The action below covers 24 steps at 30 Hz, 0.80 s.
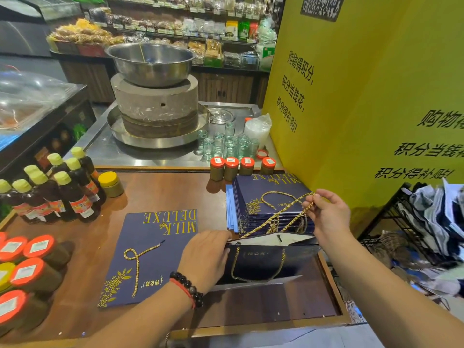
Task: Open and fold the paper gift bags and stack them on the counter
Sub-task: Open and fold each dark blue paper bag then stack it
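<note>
A navy paper gift bag stands partly opened near the counter's front, its white inside showing at the top. My left hand grips its left upper edge. My right hand pinches the bag's gold cord handle and holds it taut above the bag. A single flat navy bag with gold "MILK DELUXE" lettering lies on the wooden counter to the left. A stack of flat bags sits behind the open one.
Dark bottles with yellow caps stand at the left, and orange-lidded jars lie at the near left. More orange-lidded jars and small glasses stand behind the stack. A yellow wall bounds the right. A stone mill with a steel bowl is at the back.
</note>
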Each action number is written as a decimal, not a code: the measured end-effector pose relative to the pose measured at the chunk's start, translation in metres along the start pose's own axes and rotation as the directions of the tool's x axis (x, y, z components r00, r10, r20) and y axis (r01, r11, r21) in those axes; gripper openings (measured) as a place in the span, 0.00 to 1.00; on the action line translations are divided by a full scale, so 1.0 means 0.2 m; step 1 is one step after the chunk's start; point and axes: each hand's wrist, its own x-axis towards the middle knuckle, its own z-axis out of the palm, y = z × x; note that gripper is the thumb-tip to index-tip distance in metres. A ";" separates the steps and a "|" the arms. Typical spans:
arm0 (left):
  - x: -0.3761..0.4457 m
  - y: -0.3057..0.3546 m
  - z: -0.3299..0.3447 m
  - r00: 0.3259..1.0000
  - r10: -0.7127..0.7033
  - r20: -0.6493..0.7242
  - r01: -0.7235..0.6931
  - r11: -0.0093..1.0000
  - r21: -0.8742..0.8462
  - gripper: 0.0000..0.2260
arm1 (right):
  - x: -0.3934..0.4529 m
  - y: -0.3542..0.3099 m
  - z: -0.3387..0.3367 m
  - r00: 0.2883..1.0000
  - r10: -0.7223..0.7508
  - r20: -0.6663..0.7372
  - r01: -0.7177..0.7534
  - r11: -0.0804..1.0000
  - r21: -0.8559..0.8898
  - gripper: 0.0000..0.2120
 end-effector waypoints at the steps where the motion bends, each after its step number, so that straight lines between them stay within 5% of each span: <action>1: 0.00 0.00 0.00 1.000 -0.002 0.009 0.002 1.000 0.010 0.09 | 0.00 0.00 0.00 1.000 -0.002 -0.011 0.002 1.000 0.003 0.10; 5: 0.02 0.00 -0.01 0.999 0.027 0.029 -0.028 0.999 0.047 0.11 | 0.00 0.00 -0.01 1.000 -0.007 -0.028 0.005 0.998 -0.068 0.08; 7: 0.02 -0.01 0.00 1.000 0.029 0.011 -0.030 0.998 0.058 0.11 | 0.03 0.00 -0.01 1.000 -0.002 0.006 0.004 0.969 -0.246 0.07; 10: 0.03 -0.02 0.01 0.999 0.044 -0.013 -0.043 0.997 0.071 0.13 | 0.02 0.00 -0.03 0.981 -0.030 0.193 0.159 0.695 -0.701 0.13; 12: 0.05 -0.02 0.00 0.999 0.050 -0.014 -0.049 0.996 0.077 0.12 | -0.03 -0.02 -0.03 0.924 0.024 0.381 0.327 0.463 -0.824 0.16; 15: 0.08 -0.03 0.00 0.999 0.051 -0.018 -0.049 0.995 0.081 0.12 | -0.14 -0.03 -0.05 0.758 0.181 0.627 0.617 0.116 -0.778 0.21; 18: 0.09 -0.04 0.00 0.999 0.048 0.006 -0.048 0.995 0.084 0.11 | -0.21 0.00 -0.07 0.717 0.296 0.631 0.684 -0.126 -0.719 0.22; 24: 0.05 0.04 -0.04 0.985 0.170 -0.014 -0.169 0.985 0.028 0.06 | -0.26 0.04 -0.15 0.722 0.104 0.684 0.685 -0.248 -0.685 0.08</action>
